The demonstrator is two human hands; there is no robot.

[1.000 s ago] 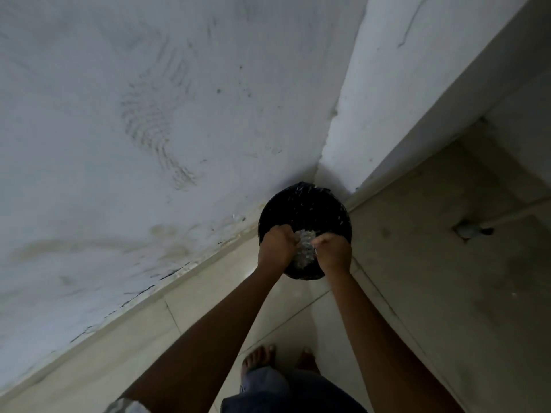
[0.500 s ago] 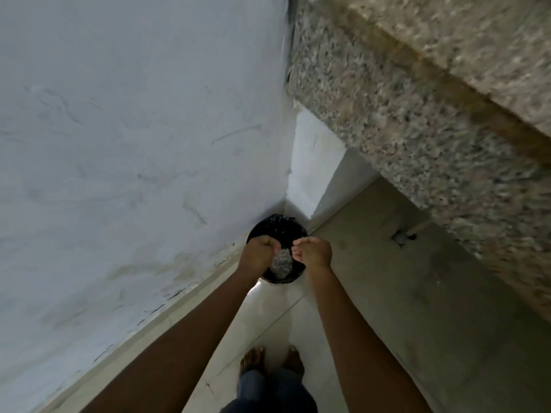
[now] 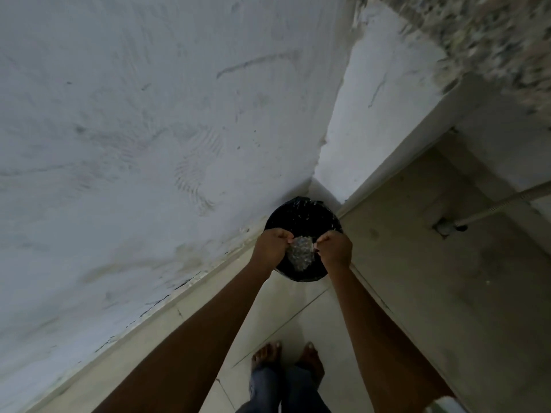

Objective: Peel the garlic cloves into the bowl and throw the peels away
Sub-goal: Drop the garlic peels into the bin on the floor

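Item 1. Peel bundle [image 3: 299,253]: pale, crinkled, translucent mass, hanging between the two hands and directly above the open mouth of the bin. Whether the peels sit in clear plastic or on a sheet cannot be told.

Item 2. Left hand [image 3: 272,245]: fingers curled into a fist, pinching the bundle's left edge.

Item 3. Right hand [image 3: 334,248]: fingers likewise curled, pinching the right edge. The hands are a little apart, with the bundle stretched across the gap. Both forearms reach forward and down from the lower frame.

Item 4. Bin [image 3: 302,216]: round, lined with glossy black plastic, standing on the floor in the corner against the wall. Both hands overlap its near rim.

Item 5. Wall [image 3: 149,114]: whitish, scuffed and stained, filling the left side.

Item 6. Floor [image 3: 417,293]: pale tiles.

Item 7. Worktop [image 3: 492,40]: speckled stone edge at upper right, blurred.

Item 8. Hose [image 3: 492,210]: light-coloured, running to a floor fitting right of the bin, well apart from it.

Item 9. Feet [image 3: 267,356]: bare, below the arms, with dark trouser legs [image 3: 286,391].
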